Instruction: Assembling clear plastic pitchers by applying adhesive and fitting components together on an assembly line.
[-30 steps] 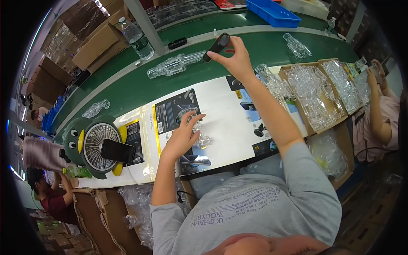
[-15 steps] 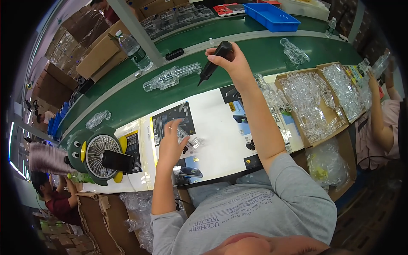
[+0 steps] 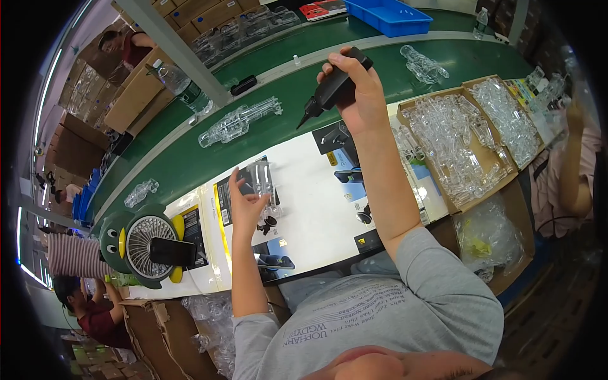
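Observation:
My right hand is raised over the far part of the work surface, wrapped round a black squeeze bottle with a narrow nozzle. The nozzle tip points down and to the left. Lower and to the left, my left hand grips a clear plastic part between thumb and fingers. It stands up above a white printed sheet on the table. Just beyond lies a long clear plastic assembly on the green surface.
Cardboard trays of clear parts stand at the right, near a co-worker's arm. A penguin-shaped fan with a dark rectangular object in front is at the left. Farther back are a water bottle, another clear assembly and a blue tray.
My left hand has closed on the clear part and lifted it upright. My right hand has turned the squeeze bottle, showing more of its body and tilting it closer to level.

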{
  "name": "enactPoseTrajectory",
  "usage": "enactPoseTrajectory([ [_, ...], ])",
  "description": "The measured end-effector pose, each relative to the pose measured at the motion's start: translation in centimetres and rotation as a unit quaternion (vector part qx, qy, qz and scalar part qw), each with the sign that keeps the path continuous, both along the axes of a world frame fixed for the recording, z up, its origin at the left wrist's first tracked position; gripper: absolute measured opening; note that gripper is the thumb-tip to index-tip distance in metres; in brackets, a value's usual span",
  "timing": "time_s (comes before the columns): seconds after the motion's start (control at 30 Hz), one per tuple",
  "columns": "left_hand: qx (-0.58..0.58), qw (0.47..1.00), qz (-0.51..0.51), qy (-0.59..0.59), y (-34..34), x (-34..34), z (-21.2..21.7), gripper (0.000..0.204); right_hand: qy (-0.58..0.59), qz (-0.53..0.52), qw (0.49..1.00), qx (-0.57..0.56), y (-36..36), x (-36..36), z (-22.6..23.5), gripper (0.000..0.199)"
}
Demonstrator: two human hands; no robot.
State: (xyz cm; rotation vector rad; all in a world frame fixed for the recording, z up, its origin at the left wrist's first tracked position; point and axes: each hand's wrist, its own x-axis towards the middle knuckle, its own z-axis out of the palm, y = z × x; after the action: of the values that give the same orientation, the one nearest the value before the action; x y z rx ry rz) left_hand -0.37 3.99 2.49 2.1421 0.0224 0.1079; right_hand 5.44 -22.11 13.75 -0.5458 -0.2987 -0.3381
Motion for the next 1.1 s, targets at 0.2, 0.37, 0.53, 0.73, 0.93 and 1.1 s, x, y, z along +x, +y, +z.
enactPoseTrajectory([
  [0.2, -0.393, 0.91, -0.113, 0.071, -2.4, 2.6, 0.1, 0.076, -0.012, -0.041, 0.997, -0.065, 0.2, -1.2, 0.5, 0.024],
  [0.37, -0.465, 0.849, -0.221, 0.116, -3.0, 3.0, -1.6, 0.065, -0.033, -0.05, 0.995, -0.082, 1.5, -2.1, 1.0, 0.032],
  [0.53, -0.491, 0.842, -0.168, 0.149, -3.0, 1.9, -2.4, 0.05, -0.024, 0.009, 0.998, -0.052, 2.7, -2.0, 0.4, 0.043],
  [0.73, -0.46, 0.866, -0.193, 0.042, -3.7, 1.5, -2.0, 0.052, 0.025, 0.055, 0.997, -0.057, 3.6, -1.9, 0.7, 0.041],
  [0.93, -0.528, 0.821, -0.183, 0.121, -3.1, 0.9, -2.1, 0.064, 0.057, 0.07, 0.996, -0.007, 3.7, -1.9, 0.6, 0.033],
  [1.1, -0.552, 0.813, -0.146, 0.114, -3.8, 1.0, -1.7, 0.061, 0.049, 0.08, 0.996, 0.012, 3.3, -1.8, 0.3, 0.031],
])
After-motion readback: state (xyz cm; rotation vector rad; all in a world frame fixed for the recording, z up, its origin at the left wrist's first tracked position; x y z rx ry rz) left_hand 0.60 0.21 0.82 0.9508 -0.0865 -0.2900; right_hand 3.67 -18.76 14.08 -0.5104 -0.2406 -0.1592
